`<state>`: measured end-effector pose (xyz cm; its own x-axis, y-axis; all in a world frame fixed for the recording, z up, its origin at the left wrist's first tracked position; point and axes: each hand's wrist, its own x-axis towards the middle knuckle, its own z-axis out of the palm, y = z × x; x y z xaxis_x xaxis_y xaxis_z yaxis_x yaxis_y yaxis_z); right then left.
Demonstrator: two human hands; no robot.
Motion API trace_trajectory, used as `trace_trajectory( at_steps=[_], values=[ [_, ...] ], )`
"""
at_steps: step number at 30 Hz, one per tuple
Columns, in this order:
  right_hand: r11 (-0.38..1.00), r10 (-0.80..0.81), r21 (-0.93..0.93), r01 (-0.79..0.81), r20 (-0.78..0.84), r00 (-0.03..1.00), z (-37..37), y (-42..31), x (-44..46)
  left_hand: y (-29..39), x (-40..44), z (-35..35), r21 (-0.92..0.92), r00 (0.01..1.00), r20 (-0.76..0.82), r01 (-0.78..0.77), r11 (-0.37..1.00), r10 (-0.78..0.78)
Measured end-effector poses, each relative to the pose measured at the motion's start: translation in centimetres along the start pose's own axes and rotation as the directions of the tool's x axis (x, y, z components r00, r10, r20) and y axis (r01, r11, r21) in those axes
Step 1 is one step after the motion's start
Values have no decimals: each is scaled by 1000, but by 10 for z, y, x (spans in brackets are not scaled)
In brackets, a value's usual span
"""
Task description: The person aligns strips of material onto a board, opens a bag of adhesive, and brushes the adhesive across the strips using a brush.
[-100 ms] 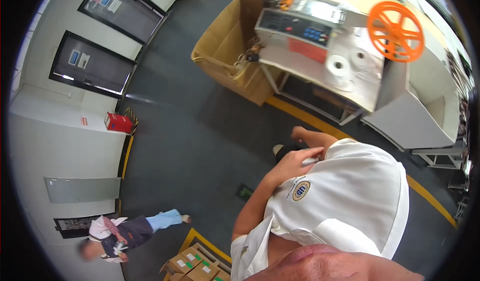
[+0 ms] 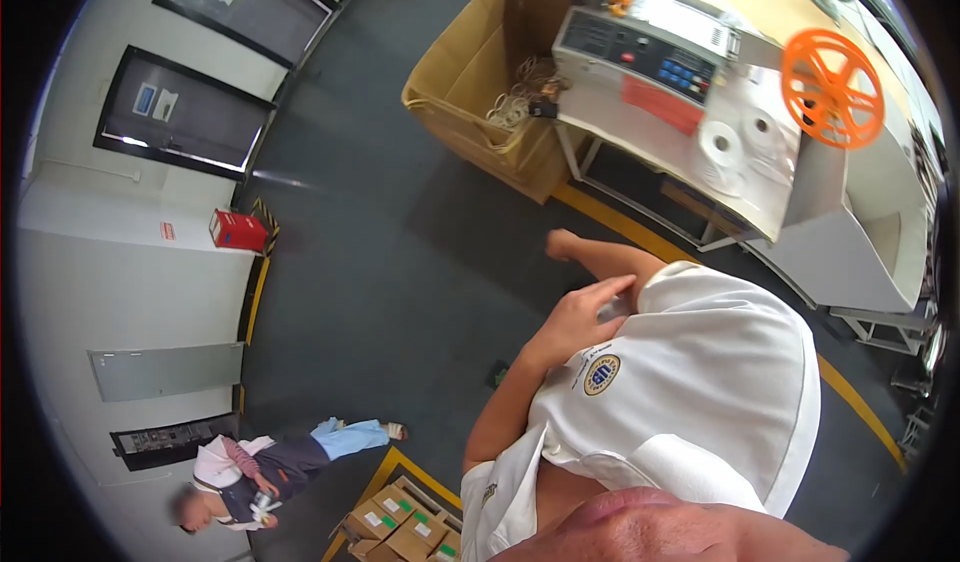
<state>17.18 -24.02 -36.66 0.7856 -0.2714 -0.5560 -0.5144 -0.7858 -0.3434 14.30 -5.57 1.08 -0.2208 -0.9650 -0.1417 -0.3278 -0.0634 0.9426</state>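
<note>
My left hand (image 2: 578, 322) is bent across the front of my white shirt (image 2: 700, 362), close to my right sleeve. Its fingers and thumb curve around a small pale, whitish thing (image 2: 613, 310) that is mostly hidden, so its kind does not show. My right hand (image 2: 562, 245) hangs out ahead over the grey floor, small in view, with its fingers curled in and nothing seen in it. It touches nothing; the cardboard box (image 2: 480, 157) and the white table are the things nearest to it.
A white table (image 2: 650, 152) carries a control box (image 2: 640, 57), white rolls (image 2: 722, 144) and an orange reel (image 2: 832, 89). Cords lie in the cardboard box. Yellow lines (image 2: 620, 220) mark the floor. At lower left are a person (image 2: 260, 472) in an apron and stacked cartons (image 2: 400, 522).
My right hand has swung forward, away from my left hand. The table and box have shifted right in view, and a dark shoe seen before is out of sight.
</note>
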Motion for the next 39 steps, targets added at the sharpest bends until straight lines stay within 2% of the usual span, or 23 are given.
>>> trace_trajectory(
  at_steps=[1, 2, 3, 4, 6, 8, 11, 14, 16, 18, 20, 22, 24, 26, 27, 29, 30, 31, 32, 33, 34, 36, 39],
  values=[
    [995, -20, 97, 31, -112, 994, -12, -50, 34, 1, -17, -31, -16, 998, -61, 31, 999, -32],
    [984, -73, 159, 83, -67, 995, -37, -90, 75, 1, -25, -65, -17, 991, -128, 46, 999, -47],
    [923, -64, 371, 102, -114, 991, -71, -133, 104, -6, -31, -99, -17, 988, -134, 82, 997, -83],
    [896, -142, 391, 209, -195, 971, -99, -159, 144, -9, -30, -137, 23, 986, -155, 70, 997, -66],
    [868, -158, 439, 233, -201, 967, -136, -191, 213, -25, -23, -211, 89, 983, -180, 51, 995, -34],
    [869, -59, 488, 76, -50, 997, -175, -214, 266, -67, -7, -279, 251, 973, -206, -52, 967, 106],
    [834, 70, 534, -142, 153, 986, -252, -242, 357, -117, 11, -390, 196, 984, -163, -36, 980, 68],
    [901, 49, 424, -97, 122, 991, -291, -222, 457, -152, 31, -501, 159, 996, -82, -25, 987, 39],
    [825, 208, 525, -210, 63, 976, -324, -209, 498, -169, 58, -561, 114, 998, -39, -45, 992, 50],
    [640, 294, 726, -252, 72, 953, -353, -191, 528, -178, 85, -617, 90, 997, 32, -78, 993, 75],
    [294, 354, 884, -364, 253, 900, -376, -177, 565, -189, 113, -671, 61, 989, 118, -92, 994, 84],
    [-71, 342, 906, -417, 415, 843, -403, -156, 611, -210, 143, -728, 76, 976, 198, -110, 991, 93],
    [-194, 357, 861, -469, 508, 784, -426, -141, 673, -232, 178, -787, 91, 963, 261, -94, 991, 68],
    [-92, 436, 896, -434, 428, 792, -457, -122, 730, -253, 223, -848, 132, 947, 311, -121, 984, 74],
    [38, 433, 894, -446, 387, 814, -478, -108, 755, -261, 248, -877, 163, 933, 351, -141, 976, 76],
    [304, 456, 841, -448, 284, 843, -530, -75, 806, -277, 299, -931, 255, 920, 337, -293, 922, 199],
    [531, 417, 775, -342, 112, 902, -559, -63, 838, -283, 317, -959, 298, 906, 349, -352, 887, 242],
    [719, 347, 655, -233, -48, 937, -586, -39, 871, -280, 340, -984, 300, 906, 388, -300, 906, 172],
    [864, 256, 484, -139, -185, 949, -613, -15, 892, -279, 363, -1007, 326, 896, 398, -338, 883, 196],
    [646, 450, 735, -208, -145, 881, -649, -8, 900, -280, 384, -1027, 345, 884, 409, -377, 859, 224],
    [358, 614, 908, -218, -53, 788, -686, -4, 905, -282, 407, -1043, 360, 870, 420, -420, 833, 258],
    [248, 539, 958, -145, -13, 842, -746, 22, 917, -279, 462, -1078, 356, 846, 458, -457, 815, 274],
    [58, 513, 990, -127, 79, 855, -815, 80, 939, -284, 557, -1130, 314, 791, 512, -534, 785, 334]
  ],
)
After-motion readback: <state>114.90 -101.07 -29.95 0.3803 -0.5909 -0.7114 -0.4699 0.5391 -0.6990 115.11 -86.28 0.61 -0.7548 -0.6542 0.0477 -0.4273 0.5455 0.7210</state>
